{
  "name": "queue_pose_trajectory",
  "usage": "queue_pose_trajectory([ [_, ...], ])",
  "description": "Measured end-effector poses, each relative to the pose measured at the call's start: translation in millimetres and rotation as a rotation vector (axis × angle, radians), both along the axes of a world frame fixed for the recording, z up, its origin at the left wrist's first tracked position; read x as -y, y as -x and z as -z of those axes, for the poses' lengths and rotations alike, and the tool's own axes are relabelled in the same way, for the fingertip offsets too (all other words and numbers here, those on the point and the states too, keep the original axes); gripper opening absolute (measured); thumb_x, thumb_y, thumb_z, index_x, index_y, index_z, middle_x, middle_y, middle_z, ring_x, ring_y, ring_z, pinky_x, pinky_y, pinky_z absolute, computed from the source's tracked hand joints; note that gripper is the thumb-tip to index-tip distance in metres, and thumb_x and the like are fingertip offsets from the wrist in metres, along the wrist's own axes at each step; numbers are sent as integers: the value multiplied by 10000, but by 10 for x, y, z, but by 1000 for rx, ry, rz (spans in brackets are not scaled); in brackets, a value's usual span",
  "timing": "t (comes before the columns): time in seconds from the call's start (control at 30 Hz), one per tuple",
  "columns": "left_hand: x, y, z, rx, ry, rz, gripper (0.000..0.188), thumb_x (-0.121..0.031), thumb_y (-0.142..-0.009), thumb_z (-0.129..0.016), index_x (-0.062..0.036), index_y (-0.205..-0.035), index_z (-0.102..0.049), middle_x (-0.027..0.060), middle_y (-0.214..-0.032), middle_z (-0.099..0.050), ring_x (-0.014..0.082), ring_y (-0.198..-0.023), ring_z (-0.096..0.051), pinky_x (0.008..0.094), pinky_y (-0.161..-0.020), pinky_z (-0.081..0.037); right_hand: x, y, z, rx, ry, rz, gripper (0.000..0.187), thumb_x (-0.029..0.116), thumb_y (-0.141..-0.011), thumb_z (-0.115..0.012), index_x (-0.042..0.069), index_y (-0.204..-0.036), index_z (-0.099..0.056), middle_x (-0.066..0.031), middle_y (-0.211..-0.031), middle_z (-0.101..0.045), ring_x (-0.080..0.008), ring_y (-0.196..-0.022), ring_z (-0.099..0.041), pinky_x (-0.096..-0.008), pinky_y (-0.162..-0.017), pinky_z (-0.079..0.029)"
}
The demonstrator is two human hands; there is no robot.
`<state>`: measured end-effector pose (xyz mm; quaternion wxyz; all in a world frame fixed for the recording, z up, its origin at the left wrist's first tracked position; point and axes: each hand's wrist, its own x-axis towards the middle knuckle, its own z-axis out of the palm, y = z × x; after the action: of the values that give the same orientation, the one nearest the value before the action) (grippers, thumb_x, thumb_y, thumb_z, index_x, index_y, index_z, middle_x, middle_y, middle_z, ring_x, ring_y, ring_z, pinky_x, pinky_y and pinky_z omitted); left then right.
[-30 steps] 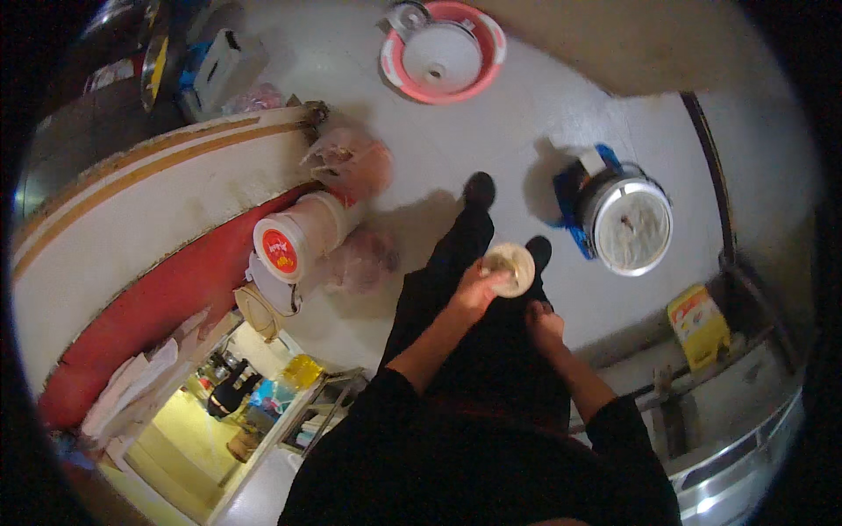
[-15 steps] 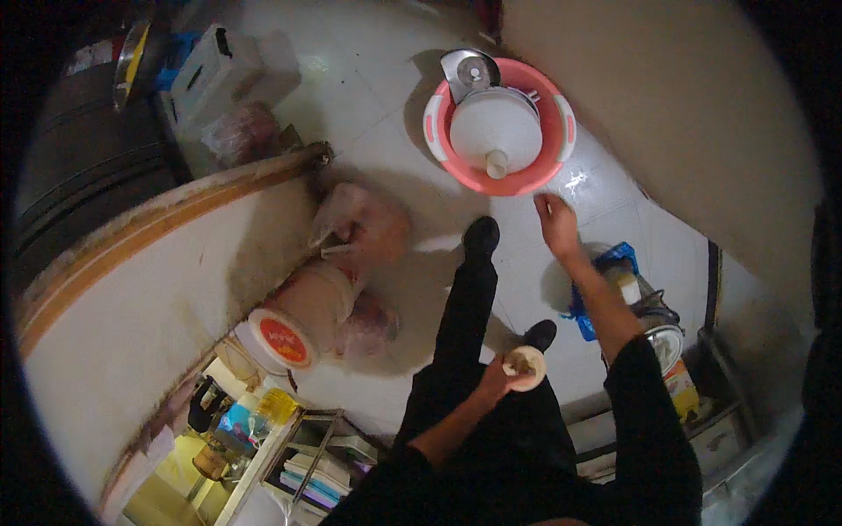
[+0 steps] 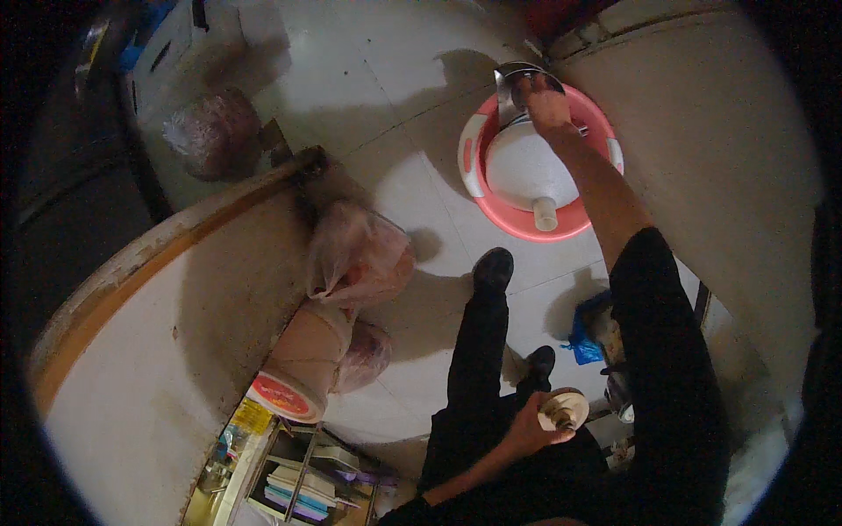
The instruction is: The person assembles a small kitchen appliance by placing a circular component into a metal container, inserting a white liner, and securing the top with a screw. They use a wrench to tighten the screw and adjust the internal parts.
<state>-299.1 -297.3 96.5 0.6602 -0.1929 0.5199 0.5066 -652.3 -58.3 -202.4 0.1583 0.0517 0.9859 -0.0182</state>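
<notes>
My left hand (image 3: 526, 431) is closed around a round cream-coloured disc (image 3: 572, 403) with a small metal fitting at its centre, held low over my legs. At arm's length my right hand (image 3: 545, 103) is closed on a shiny curved metal piece (image 3: 509, 96) at the far rim of a pink basin (image 3: 500, 221) with white handles. Part of that metal piece is hidden under my fingers. Inside the basin lies a white funnel-shaped part (image 3: 526, 167), its short spout (image 3: 545, 213) toward me.
To the left stand a low wall with a wooden edge (image 3: 175, 237), a tub with a red-and-white lid (image 3: 285, 396) and several filled plastic bags (image 3: 361, 254). A shelf with stacked items (image 3: 303, 491) is at the lower left. A blue bag (image 3: 586, 337) lies beside my right sleeve.
My right hand has reached forward from the near side of the basin to the metal piece. The disc in my left hand has tilted, showing its metal fitting. The view has shifted.
</notes>
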Motion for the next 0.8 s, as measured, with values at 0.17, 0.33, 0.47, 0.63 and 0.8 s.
queue_pose_trajectory([
  [0.17, 46, 156, -16, 77, -2, -31, 787, -309, -632, -859, -16, -1205, -407, 147, -1154, -549, 241, -1076, -558, 352, -932, -452, 45, 67, 139, -142, -97, -23, 309, 129, -869, -488, 123, -1176, -526, -163, -1042, -531, -324, -754, -659, -440, -573, -546],
  [0.33, 41, 101, -14, 33, -2, -23, 742, -279, -638, -860, -5, -1170, -421, 148, -1121, -555, 230, -1057, -561, 352, -912, -460, -46, -180, -126, -251, 6, -134, 269, 128, -861, -497, 128, -1124, -551, -129, -1026, -549, -338, -728, -653, -448, -564, -542],
  [0.47, 28, -193, 99, 12, -57, -152, 729, -269, -632, -865, 2, -1149, -429, 147, -1094, -560, 230, -1037, -558, 359, -892, -462, -102, -950, -453, -526, 427, 271, 172, 161, -845, -607, 50, -970, -565, -175, -930, -635, -388, -790, -631, -492, -686, -496],
  [0.63, -51, -652, 220, -117, -31, -106, 706, -249, -627, -859, -2, -1140, -441, 132, -1087, -558, 238, -1034, -547, 378, -892, -447, 72, -2642, -962, -110, 1104, 1029, 243, 134, -888, -569, -16, -1075, -605, -88, -981, -662, -165, -877, -613, -276, -799, -470],
  [0.8, -13, -1017, 384, -77, 111, -32, 869, -398, -539, -861, 24, -1179, -454, 157, -1127, -562, 267, -1046, -553, 389, -897, -455, 170, -4234, -1522, -94, 1081, 1427, 197, 169, -855, -567, -3, -938, -615, -33, -808, -600, -174, -724, -547, -323, -655, -433],
])
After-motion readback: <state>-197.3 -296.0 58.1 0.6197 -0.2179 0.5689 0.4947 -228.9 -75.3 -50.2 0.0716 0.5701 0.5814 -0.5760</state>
